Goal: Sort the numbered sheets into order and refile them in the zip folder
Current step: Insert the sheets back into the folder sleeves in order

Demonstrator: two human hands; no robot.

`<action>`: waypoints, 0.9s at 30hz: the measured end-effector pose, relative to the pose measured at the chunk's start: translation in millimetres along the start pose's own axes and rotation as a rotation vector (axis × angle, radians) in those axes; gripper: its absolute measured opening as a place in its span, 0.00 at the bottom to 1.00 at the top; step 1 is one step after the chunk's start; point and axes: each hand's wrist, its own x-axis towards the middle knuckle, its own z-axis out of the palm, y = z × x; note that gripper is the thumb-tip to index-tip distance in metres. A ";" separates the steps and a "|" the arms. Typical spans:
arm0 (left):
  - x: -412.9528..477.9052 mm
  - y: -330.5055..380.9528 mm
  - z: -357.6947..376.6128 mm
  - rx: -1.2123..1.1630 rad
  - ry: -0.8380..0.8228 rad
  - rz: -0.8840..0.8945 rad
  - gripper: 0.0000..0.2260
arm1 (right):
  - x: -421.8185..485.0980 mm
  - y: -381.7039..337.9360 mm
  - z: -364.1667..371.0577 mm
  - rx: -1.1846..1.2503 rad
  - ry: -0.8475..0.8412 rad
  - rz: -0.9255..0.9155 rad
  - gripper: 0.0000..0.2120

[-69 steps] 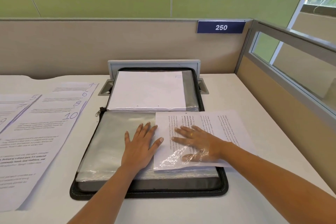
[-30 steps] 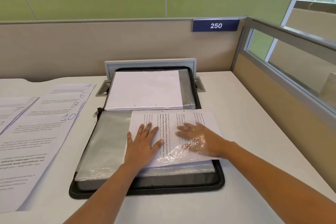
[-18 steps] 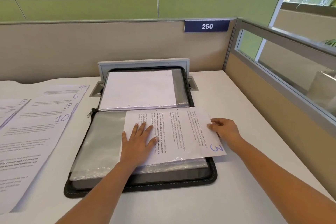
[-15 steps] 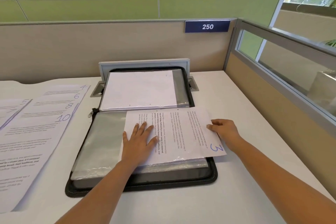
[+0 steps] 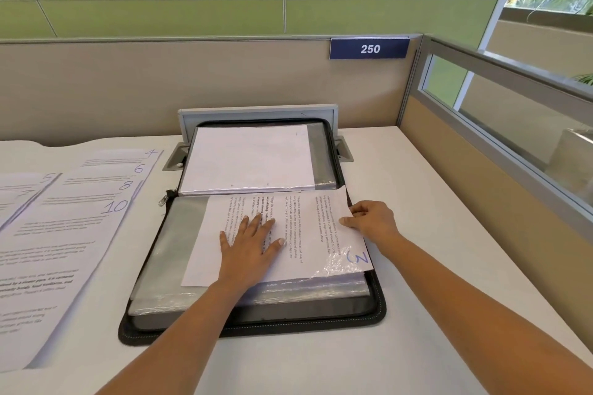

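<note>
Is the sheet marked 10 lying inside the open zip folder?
No, the sheet marked 10 lies on the desk, to the left of the zip folder.

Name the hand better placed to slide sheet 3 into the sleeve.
Right. The right hand pinches the outer edge of sheet 3; the left hand lies flat on top, likely just steadying it.

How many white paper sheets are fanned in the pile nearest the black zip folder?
4: sheets marked 4, 6, 8, 10, overlapping left of the folder; more may hide beneath.
</note>
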 end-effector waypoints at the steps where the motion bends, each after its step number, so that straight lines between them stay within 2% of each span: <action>1: 0.0 0.1 0.5 0.005 0.001 0.000 0.35 | 0.3 -2.2 0.9 -0.012 0.010 -0.013 0.13; 6: 0.0 -1.5 2.6 -0.005 0.008 0.002 0.36 | 0.9 -5.6 -0.6 0.050 0.027 0.013 0.17; 9: -1.5 -1.1 3.4 0.002 0.006 -0.002 0.40 | 0.7 -3.4 -0.9 0.113 -0.034 0.075 0.17; 12: -1.9 -1.4 4.0 0.005 0.000 -0.003 0.35 | 0.6 -0.9 0.9 0.141 -0.137 0.120 0.11; 16: 0.4 -1.7 -0.3 0.006 0.003 0.007 0.28 | 1.4 -5.2 5.8 0.127 -0.221 0.109 0.09; 18: 2.1 -1.9 -2.5 0.020 0.010 0.015 0.28 | 4.0 -7.3 10.8 0.076 -0.252 0.082 0.09; 21: 5.1 -3.2 -5.6 0.016 0.022 0.015 0.34 | 9.9 -7.6 22.2 -0.036 -0.259 0.044 0.16; 25: 8.3 -7.0 -10.3 0.014 0.039 0.006 0.25 | 21.5 -9.5 41.8 -0.154 -0.262 0.055 0.27; 27: 9.7 -8.7 -11.5 0.012 0.044 -0.003 0.25 | 23.0 -10.6 47.9 -0.241 -0.301 0.063 0.29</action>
